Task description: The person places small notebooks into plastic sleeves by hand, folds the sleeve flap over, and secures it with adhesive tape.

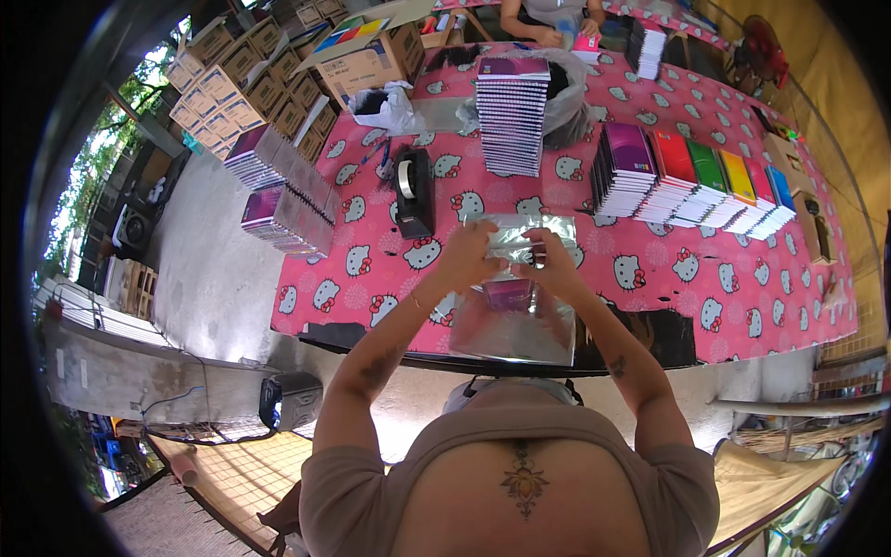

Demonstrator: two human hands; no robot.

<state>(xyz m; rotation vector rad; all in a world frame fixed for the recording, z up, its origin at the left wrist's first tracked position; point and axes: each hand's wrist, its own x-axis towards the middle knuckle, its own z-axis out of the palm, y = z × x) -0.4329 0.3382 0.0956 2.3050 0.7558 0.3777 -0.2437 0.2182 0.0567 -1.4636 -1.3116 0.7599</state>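
Holding a clear plastic bag (516, 320) at the near edge of the table (742, 306), the left hand (471, 255) and right hand (549, 263) pinch its mouth (a purple notebook (507, 294) sits inside). Sealing seems next; the tape dispenser (412, 190) stands near.

Bright daylight came from the upper left, glare lay on the clear plastic sleeve (515, 320) just below the fingers (536, 249), soft shadow under the table (650, 278), edges bent and blacked out, centre sharp.
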